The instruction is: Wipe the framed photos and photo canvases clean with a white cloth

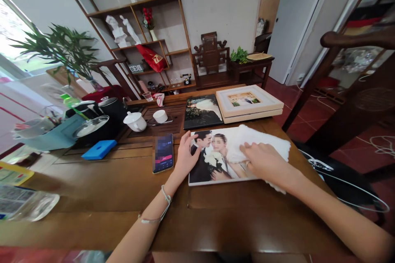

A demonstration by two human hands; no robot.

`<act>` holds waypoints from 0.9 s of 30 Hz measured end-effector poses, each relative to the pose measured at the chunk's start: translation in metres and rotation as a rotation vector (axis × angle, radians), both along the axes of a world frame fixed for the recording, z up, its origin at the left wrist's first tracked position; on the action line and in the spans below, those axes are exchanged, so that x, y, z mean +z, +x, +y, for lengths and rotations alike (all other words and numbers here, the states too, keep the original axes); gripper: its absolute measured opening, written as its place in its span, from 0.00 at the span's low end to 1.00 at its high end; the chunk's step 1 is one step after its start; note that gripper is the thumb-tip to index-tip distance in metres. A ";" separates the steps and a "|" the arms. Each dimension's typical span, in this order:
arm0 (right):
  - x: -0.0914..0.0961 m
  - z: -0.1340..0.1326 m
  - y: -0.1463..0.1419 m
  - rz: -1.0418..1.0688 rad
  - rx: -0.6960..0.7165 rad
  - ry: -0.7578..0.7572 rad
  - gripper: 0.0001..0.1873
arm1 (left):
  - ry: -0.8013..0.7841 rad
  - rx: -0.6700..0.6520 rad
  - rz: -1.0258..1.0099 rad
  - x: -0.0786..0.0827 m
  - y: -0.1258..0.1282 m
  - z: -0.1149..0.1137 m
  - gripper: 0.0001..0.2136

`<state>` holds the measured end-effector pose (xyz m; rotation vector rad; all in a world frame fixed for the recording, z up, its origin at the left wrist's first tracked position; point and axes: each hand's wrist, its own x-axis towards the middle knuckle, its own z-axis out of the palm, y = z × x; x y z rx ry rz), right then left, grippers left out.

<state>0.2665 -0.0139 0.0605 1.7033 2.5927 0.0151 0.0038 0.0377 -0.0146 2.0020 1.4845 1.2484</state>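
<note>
While left hand point(186, 156) braces photo panel point(212, 160), empty fingers spread, right hand point(263, 160) presses cloth point(270, 137), grip unclear; likely wiping, next stroke needs bracing

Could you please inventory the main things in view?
table: 1, brown, foreground
photo panel: 1, multicoloured, on table
cloth: 1, white, on photo panel
phone: 1, dark, beside photo panel
dark panel: 1, mostly black, behind photo panel
picture box: 1, cream, beside dark panel
tea tray: 1, brown, table's far side
bowl: 1, white, on tea tray
lidded cup: 1, white, beside bowl
kettle: 1, black, beside lidded cup
flat box: 1, blue, table's left
basin: 1, light blue, far left
plant: 1, green, left side
shelving: 1, brown, back
carved chair: 1, dark brown, back
left hand: 1, on photo panel's left side
right hand: 1, on cloth
</note>
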 end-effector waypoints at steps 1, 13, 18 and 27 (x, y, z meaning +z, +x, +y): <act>-0.001 -0.007 -0.007 0.033 0.063 0.000 0.21 | -0.038 0.031 -0.097 -0.001 -0.001 0.001 0.17; -0.045 -0.041 -0.048 0.241 0.443 0.188 0.45 | -0.498 0.264 -0.833 0.015 -0.008 0.002 0.24; -0.049 -0.046 -0.057 0.207 0.382 0.363 0.37 | -0.517 0.235 -0.911 0.017 -0.004 0.000 0.22; -0.012 -0.031 -0.026 0.496 0.496 0.700 0.23 | -0.563 -0.182 -1.121 0.027 0.001 0.000 0.16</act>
